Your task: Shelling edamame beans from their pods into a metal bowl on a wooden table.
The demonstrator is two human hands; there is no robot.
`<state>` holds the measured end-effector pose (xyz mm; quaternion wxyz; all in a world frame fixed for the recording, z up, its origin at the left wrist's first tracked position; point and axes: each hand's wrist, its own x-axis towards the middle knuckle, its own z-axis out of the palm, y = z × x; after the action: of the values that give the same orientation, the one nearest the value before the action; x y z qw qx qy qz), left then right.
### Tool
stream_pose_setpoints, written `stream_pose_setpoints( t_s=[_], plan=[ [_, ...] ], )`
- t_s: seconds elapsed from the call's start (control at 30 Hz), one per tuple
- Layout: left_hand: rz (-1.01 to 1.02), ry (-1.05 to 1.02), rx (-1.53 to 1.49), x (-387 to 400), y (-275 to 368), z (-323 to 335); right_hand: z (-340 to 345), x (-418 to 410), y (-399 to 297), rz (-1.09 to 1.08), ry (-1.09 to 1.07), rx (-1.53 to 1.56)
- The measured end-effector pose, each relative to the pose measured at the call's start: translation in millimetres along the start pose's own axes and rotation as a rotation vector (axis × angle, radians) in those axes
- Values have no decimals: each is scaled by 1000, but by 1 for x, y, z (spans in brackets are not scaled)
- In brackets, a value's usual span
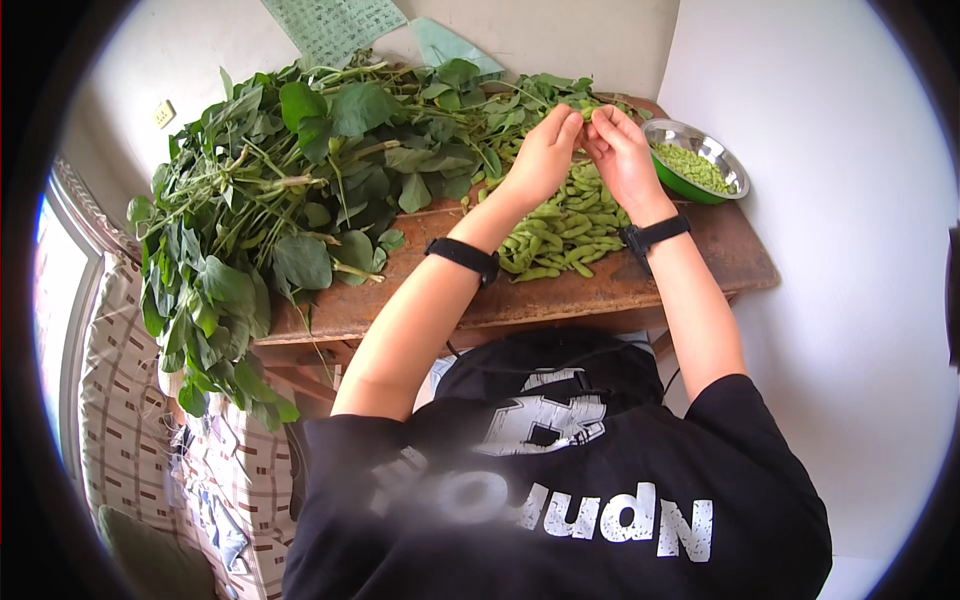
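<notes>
My left hand (546,150) and my right hand (621,154) are raised close together over the far right part of a wooden table. Between their fingertips is a green soybean pod (588,112), pinched from both sides. Beneath them lies a heap of green soybean pods (574,225) on the tabletop. Just right of my right hand, a steel bowl with a green outside (739,169) holds shelled green beans (694,166). Leafy soybean plants with stems (300,180) are piled over the table's left and back, touching the pods near the middle.
The wooden table (540,300) ends at a white wall (832,187) on the right. Leaves hang over its left edge beside a checked curtain (120,375). Green papers bearing writing (337,30) are behind the plants, and a wall socket (163,113) is at left.
</notes>
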<state>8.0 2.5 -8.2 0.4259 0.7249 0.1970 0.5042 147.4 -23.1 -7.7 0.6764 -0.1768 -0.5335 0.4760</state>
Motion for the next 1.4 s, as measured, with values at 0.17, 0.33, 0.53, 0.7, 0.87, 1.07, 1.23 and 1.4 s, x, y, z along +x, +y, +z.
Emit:
stream_pose_setpoints(
  t_s=[0.17, 0.33, 0.53, 0.7, 0.87, 1.07, 1.23, 1.4],
  plan=[
    [20, 40, 135, -3, 3, 1, 2, -3, 2, 5, 51, -127],
    [-12, 60, 58, -1, 0, 0, 2, -4, 2, 7, -1, -167],
    [42, 109, 30, 3, -10, 1, 6, -4, 3, 38, 63, -153],
    [134, 121, 342, -3, 3, -1, 9, -3, 4, 146, 62, -176],
    [98, 125, 429, -5, 5, 0, 0, -2, 4, 130, 35, -207],
    [60, 136, 306, -4, -1, -4, 8, -5, 3, 92, 20, -283],
    [16, 82, 204, -4, 11, -3, 0, -4, 2, 108, 19, -246],
    [-27, 74, 203, -4, 9, -4, 10, -8, -2, 130, 30, -270]
  ],
)
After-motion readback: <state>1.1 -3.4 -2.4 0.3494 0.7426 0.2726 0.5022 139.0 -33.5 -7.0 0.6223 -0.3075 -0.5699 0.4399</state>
